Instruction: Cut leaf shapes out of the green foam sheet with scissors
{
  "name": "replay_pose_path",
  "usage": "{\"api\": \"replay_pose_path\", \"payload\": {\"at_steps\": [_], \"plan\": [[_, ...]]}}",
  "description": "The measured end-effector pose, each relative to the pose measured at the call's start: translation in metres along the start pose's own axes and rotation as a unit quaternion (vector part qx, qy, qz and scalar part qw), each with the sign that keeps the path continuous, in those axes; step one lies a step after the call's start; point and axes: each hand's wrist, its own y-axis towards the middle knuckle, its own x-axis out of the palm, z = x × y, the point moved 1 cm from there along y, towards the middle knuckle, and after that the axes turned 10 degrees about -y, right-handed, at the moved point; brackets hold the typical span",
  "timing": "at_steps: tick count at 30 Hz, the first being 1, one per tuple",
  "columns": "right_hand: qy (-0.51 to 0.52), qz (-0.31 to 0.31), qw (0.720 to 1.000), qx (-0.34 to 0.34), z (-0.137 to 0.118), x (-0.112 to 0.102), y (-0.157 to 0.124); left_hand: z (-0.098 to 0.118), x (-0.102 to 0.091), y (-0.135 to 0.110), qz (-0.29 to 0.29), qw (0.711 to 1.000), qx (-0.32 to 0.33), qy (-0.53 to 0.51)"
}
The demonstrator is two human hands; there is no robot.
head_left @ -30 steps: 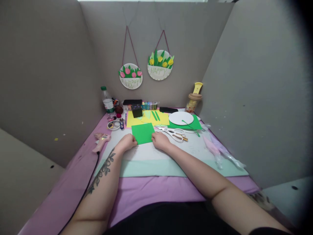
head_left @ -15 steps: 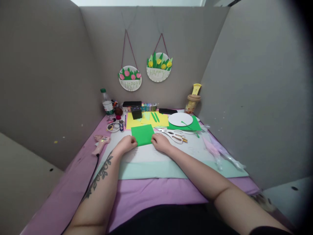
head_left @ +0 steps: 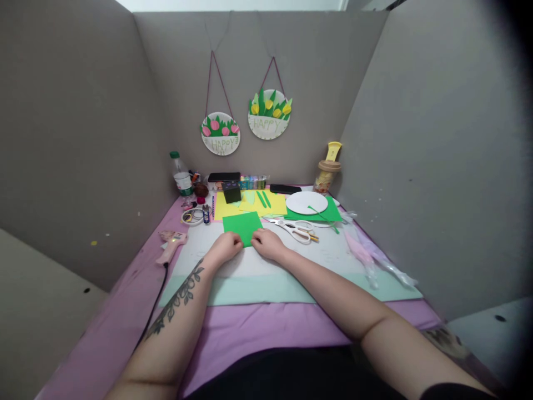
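A green sheet of paper (head_left: 242, 224) lies in front of me on the white work surface, its near edge under my fingers. My left hand (head_left: 228, 245) is closed at the near edge, left of its middle. Close by, my right hand (head_left: 266, 243) is closed on the same edge, a small gap from the left. The fingertips of both hands press or pinch the paper; their undersides are hidden. White-handled scissors (head_left: 295, 230) lie just right of the paper, beside a pencil (head_left: 313, 238).
Yellow paper (head_left: 229, 211) with green strips (head_left: 263, 199) lies behind, next to a black box (head_left: 231, 191). A white paper plate (head_left: 306, 203) rests on green paper at right. At left are a pink glue gun (head_left: 171, 245) and a bottle (head_left: 181, 176). Two decorated plates (head_left: 270, 126) hang on the wall.
Both hands have slid inward along the green paper's near edge, coming closer together. The paper has stayed about where it was.
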Motion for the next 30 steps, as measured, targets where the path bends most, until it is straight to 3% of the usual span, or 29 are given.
{"api": "replay_pose_path", "payload": {"at_steps": [5,21,30], "plan": [[-0.044,-0.017,0.999,0.023,0.001,0.0,0.001,0.005,0.0,0.001,0.008,0.999,-0.041,0.014],[-0.103,-0.06,0.992,0.043,-0.003,-0.002,0.003,0.004,0.002,0.004,-0.004,0.996,-0.059,0.062],[-0.098,-0.049,0.99,0.086,0.013,-0.009,-0.004,-0.015,-0.019,-0.007,-0.041,0.992,-0.105,0.05]]}}
